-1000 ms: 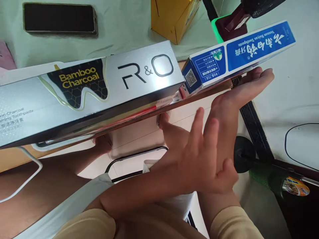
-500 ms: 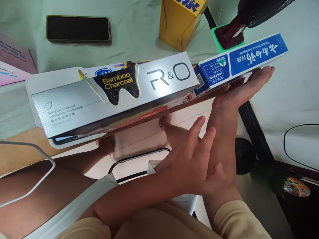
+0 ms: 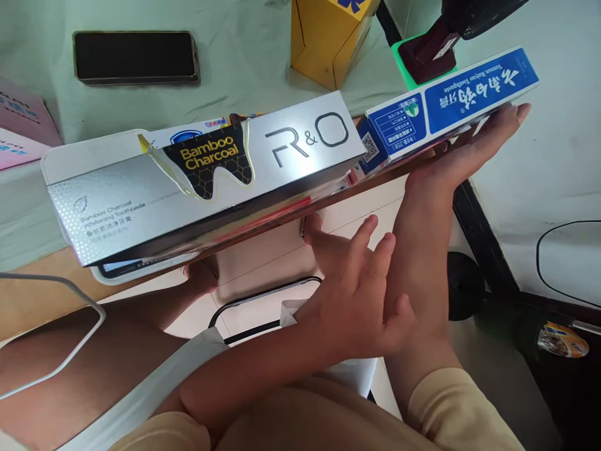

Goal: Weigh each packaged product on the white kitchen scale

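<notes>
Right hand (image 3: 462,152) has shifted toward the outer end of the blue toothpaste box (image 3: 483,91) since the last frame; left hand (image 3: 361,300) about same. Step looks like supporting that box at the right end of the table (image 3: 235,44)'s near edge; next move calls for a level right palm. Right fingers stretched under it, grip can't tell; left fingers apart, nothing held. Count: one blue, one silver toothpaste box (image 3: 300,160) along near edge, one phone (image 3: 136,57), one yellow carton (image 3: 317,47), one pink box (image 3: 28,119).

A tan short-sleeved top (image 3: 291,416) is worn with pale shorts (image 3: 157,379).
</notes>
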### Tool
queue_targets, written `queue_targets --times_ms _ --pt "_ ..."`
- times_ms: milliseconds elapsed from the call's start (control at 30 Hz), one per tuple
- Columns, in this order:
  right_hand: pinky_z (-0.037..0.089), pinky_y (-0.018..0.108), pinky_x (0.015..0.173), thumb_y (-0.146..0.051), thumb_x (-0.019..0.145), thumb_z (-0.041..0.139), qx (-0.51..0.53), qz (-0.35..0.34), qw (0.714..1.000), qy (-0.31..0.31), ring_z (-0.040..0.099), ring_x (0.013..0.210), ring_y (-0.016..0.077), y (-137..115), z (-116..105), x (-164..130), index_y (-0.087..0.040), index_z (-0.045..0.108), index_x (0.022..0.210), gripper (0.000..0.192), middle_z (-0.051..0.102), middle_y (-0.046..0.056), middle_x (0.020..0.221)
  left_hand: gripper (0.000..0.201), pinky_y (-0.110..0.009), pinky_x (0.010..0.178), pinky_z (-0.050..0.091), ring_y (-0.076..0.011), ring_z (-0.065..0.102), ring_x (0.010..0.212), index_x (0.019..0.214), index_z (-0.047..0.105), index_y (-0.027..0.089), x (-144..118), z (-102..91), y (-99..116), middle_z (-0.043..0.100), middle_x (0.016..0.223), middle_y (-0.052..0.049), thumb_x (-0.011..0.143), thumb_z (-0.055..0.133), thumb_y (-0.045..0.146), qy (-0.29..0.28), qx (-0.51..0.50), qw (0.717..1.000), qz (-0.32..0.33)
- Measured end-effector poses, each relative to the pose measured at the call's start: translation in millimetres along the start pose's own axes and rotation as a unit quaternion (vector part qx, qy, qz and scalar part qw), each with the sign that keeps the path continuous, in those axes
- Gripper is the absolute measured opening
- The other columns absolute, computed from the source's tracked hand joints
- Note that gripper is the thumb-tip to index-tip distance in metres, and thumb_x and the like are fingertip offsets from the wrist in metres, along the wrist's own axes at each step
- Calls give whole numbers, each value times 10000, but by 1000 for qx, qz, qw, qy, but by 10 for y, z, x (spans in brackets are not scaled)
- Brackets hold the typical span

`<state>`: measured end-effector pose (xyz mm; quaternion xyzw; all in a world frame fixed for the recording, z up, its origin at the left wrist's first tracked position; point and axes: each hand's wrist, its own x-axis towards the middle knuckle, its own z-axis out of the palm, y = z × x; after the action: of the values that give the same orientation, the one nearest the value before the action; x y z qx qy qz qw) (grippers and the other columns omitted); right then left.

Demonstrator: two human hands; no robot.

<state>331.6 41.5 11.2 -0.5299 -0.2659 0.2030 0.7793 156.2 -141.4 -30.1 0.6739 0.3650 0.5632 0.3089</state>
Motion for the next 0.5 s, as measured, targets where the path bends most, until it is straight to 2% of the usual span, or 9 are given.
queue_targets --times_ms 100,167,300,400,433,500 --pt "485 245 1059 -297 884 484 100 -46 994 26 403 1509 189 18 31 3 -132 591 1416 567 312 60 1658 657 -452 1104 603 -324 472 1513 1488 407 -15 -20 -12 -8 412 1576 -324 892 499 245 12 2 1000 7" --pt "487 242 1023 -260 838 510 115 -37 992 30 428 1488 201 17 40 -3 -120 689 1278 495 350 44 1633 644 -454 1117 594 -318 476 1510 1477 420 -12 -35 -29 -11 419 1570 -320 890 504 240 15 5 1000 12" --pt "470 223 999 -271 864 423 133 -24 991 14 364 1508 191 8 38 -10 -123 765 1088 434 348 -16 1620 650 -461 1157 566 -316 433 1544 1484 410 -12 -44 -66 -13 418 1572 -313 890 513 230 4 11 1000 17" --pt "462 217 960 -321 885 284 139 -35 990 12 277 1527 185 21 24 7 -88 781 984 558 441 -27 1549 654 -436 1184 545 -309 401 1567 1486 407 -17 -41 -72 -14 406 1578 -312 893 511 238 7 11 1000 17" --pt "456 199 941 -351 889 229 129 -25 991 -7 246 1534 167 31 15 19 -85 782 919 615 485 -38 1511 653 -429 1191 539 -306 398 1570 1485 409 -18 -41 -71 -14 403 1580 -311 893 511 238 8 11 1000 16" --pt "443 156 904 -434 896 147 82 42 992 -90 220 1539 135 59 -6 54 -97 761 773 712 555 -52 1445 647 -419 1194 535 -302 402 1567 1481 415 -19 -45 -68 -11 407 1576 -311 894 510 238 9 12 1000 15"
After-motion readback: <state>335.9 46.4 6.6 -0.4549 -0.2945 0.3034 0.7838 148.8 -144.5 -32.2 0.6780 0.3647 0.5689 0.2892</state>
